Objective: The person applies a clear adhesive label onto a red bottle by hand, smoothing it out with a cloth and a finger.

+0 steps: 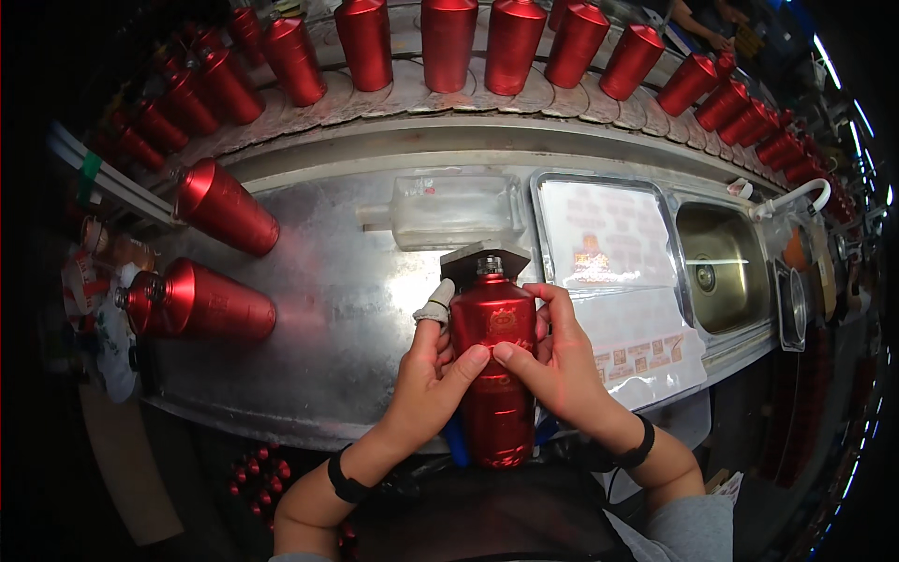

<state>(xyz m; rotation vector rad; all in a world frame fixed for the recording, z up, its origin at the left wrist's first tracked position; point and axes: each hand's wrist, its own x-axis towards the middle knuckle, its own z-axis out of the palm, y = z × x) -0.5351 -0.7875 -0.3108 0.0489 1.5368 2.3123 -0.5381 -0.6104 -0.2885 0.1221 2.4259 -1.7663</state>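
Observation:
Both my hands hold a shiny red bottle [494, 403] in front of me, its threaded neck pointing away. My left hand [433, 370] grips its left side, thumb pressed on the front; a white cover sits on one finger. My right hand [560, 361] grips the right side, with its thumb beside the left one on a gold emblem and decoration. Behind the bottle's neck is a grey angular block [510, 258]. Just beyond lies a clear glass bottle [456, 212] on its side. To the right, a tray [538, 225] holds printed transfer sheets [618, 234], with another sheet [646, 351] nearer me.
Several red bottles [449, 47] stand along a curved slatted conveyor [403, 98] at the back. More red bottles [228, 208] stand at the left of the metal table [318, 272]. On the right are a steel sink [716, 304] and a white curved tap [796, 195].

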